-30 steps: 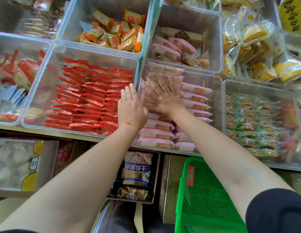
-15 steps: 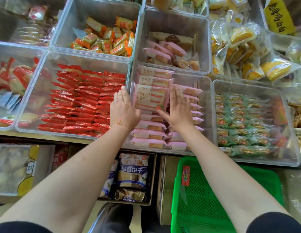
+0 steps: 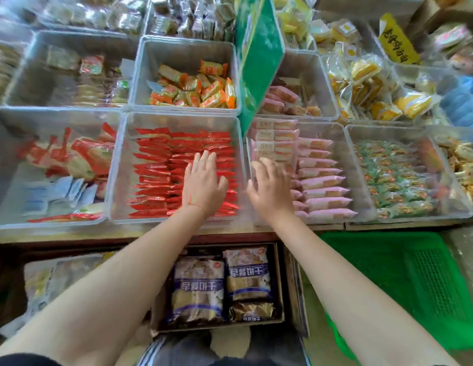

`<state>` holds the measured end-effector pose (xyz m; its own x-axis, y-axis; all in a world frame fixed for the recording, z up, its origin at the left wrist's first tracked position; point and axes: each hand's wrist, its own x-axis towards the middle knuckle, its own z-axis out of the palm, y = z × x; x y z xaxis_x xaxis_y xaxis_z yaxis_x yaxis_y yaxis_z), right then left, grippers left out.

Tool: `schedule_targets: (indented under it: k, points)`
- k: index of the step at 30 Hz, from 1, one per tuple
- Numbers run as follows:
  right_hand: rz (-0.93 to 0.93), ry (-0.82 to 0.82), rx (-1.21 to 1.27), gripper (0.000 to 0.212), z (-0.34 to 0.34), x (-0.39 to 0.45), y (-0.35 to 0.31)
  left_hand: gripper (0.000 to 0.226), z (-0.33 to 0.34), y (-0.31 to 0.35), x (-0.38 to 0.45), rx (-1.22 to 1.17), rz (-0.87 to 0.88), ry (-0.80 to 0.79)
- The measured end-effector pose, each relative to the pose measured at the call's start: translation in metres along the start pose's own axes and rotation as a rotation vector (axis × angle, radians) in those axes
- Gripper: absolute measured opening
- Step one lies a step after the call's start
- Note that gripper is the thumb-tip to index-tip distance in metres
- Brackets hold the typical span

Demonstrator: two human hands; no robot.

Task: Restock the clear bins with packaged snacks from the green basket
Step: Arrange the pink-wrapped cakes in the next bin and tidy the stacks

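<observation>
Pink film wrappers are filling the clear bin (image 3: pixel 346 143) in the head view, lying in neat overlapping rows as pink snack packs (image 3: pixel 322 182). The right hand (image 3: pixel 269 192) is hovering over their near-left rows, fingers (image 3: pixel 259 167) spread wide and holding nothing; motion blur is hiding whether they are touching. The left hand (image 3: pixel 202 180) is lying flat, fingers straight and gripping nothing, on the red packets (image 3: pixel 156 167) in the neighbouring bin. I judge the pink packs to be light, soft and slippery, with crushable cake inside, so taking them by the long sides looks safest. The green basket (image 3: pixel 404 281) is sitting low at the right, below the bench (image 3: pixel 71 235), and looking empty. Dark bags (image 3: pixel 198 289) below are showing "早餐饼干"; the pink labels are too small to read.
</observation>
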<state>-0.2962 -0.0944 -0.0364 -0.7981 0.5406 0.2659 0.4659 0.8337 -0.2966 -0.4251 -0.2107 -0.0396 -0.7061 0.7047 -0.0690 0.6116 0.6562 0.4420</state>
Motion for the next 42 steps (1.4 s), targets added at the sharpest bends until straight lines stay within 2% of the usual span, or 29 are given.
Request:
schedule_targets:
  k: [4, 6, 11, 13, 15, 19, 23, 25, 30, 35, 40, 42]
  points:
    - [-0.070, -0.065, 0.052, 0.034, 0.044, -0.008, -0.089, 0.069, -0.049, -0.108, -0.015, 0.127, -0.111, 0.059]
    - [-0.014, -0.204, 0.043, 0.036, 0.060, -0.010, -0.119, 0.073, -0.060, -0.145, -0.017, 0.167, -0.154, 0.023]
    - [0.229, -0.625, 0.029, 0.055, 0.060, 0.004, -0.143, 0.076, -0.062, -0.173, -0.009, 0.166, -0.085, -0.012]
    - [0.272, -0.783, 0.028, 0.056, 0.053, 0.012, -0.140, 0.077, -0.063, -0.176, 0.001, 0.152, -0.082, -0.009]
    - [0.281, -0.866, -0.010, 0.056, 0.049, 0.017, -0.138, 0.078, -0.064, -0.179, 0.009, 0.154, -0.084, -0.024]
    - [0.237, -0.822, -0.126, 0.043, 0.048, 0.031, -0.133, 0.079, -0.064, -0.178, 0.012, 0.137, -0.093, -0.015]
    - [0.168, -0.521, -0.154, 0.025, 0.062, 0.053, -0.142, 0.076, -0.064, -0.177, 0.013, 0.122, -0.096, -0.012]
    - [0.108, -0.456, -0.126, 0.021, 0.073, 0.060, -0.149, 0.070, -0.063, -0.179, 0.013, 0.119, -0.095, -0.002]
    - [0.028, -0.540, -0.208, 0.016, 0.097, 0.071, -0.149, 0.036, -0.061, -0.183, 0.013, 0.210, -0.063, 0.005]
    - [0.046, -0.479, -0.234, 0.011, 0.103, 0.074, -0.144, 0.034, -0.060, -0.184, 0.013, 0.203, -0.056, 0.028]
    - [-0.096, -0.626, -0.197, 0.015, 0.104, 0.074, -0.142, 0.031, -0.059, -0.184, 0.013, 0.207, -0.055, 0.025]
    - [-0.090, -0.590, -0.215, 0.012, 0.100, 0.083, -0.142, 0.032, -0.058, -0.184, 0.013, 0.184, -0.052, 0.022]
